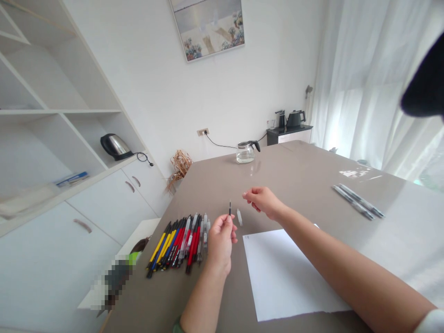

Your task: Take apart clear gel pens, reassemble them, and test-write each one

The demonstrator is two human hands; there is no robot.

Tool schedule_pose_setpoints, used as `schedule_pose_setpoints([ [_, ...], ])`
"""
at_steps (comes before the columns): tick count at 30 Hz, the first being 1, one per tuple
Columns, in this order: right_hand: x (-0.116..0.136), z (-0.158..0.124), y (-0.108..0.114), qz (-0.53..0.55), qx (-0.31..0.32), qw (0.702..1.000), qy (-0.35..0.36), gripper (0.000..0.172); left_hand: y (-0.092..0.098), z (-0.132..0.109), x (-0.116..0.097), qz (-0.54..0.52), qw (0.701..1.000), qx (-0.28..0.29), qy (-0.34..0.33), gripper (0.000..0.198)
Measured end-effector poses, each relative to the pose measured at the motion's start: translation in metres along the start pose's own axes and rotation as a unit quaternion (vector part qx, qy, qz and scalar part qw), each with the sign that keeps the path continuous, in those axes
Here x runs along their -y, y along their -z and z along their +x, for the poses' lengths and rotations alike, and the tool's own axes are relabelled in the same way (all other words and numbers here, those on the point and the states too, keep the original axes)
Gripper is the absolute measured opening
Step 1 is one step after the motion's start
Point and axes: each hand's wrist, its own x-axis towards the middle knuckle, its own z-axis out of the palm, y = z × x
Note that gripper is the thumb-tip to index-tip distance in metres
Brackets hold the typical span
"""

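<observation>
My left hand is closed in a pinch on a thin pen refill held upright above the brown table. My right hand hovers just right of it, fingers loosely curled with the fingertips pinched; I cannot make out anything in them. A small clear pen part lies on the table between the two hands. A row of several pens in yellow, blue, black, red and clear lies left of my left hand. A white sheet of paper lies under my right forearm.
A few dark pens lie at the table's right. A glass coffee pot stands at the far edge. White shelving with a kettle is on the left, a side table with kettles at the back, curtains at right.
</observation>
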Motion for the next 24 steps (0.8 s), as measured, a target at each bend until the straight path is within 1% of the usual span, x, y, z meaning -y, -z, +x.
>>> schedule_pose_setpoints([
  [1, -0.006, 0.002, -0.001, -0.065, 0.001, 0.998, -0.018, 0.028, 0.000, 0.000, 0.000, -0.005, 1.000, -0.005, 0.001, 0.035],
  [3, -0.017, 0.005, -0.005, -0.143, 0.005, 0.989, -0.040, 0.021, 0.001, 0.000, -0.001, -0.011, 1.000, -0.010, 0.003, 0.035],
  [6, -0.027, 0.007, -0.013, -0.215, 0.003, 0.975, -0.054, 0.015, 0.000, 0.000, -0.001, -0.015, 1.000, -0.013, 0.004, 0.035],
  [10, -0.030, 0.006, -0.021, -0.290, 0.008, 0.955, -0.060, 0.018, -0.001, 0.000, -0.001, -0.023, 1.000, -0.015, 0.004, 0.037],
  [16, -0.027, 0.004, -0.022, -0.339, 0.017, 0.939, -0.060, 0.026, 0.000, -0.001, 0.000, -0.025, 1.000, -0.012, 0.000, 0.037],
  [24, -0.027, 0.003, -0.022, -0.343, 0.017, 0.937, -0.055, 0.027, 0.000, -0.001, 0.000, -0.026, 1.000, -0.010, 0.005, 0.037],
])
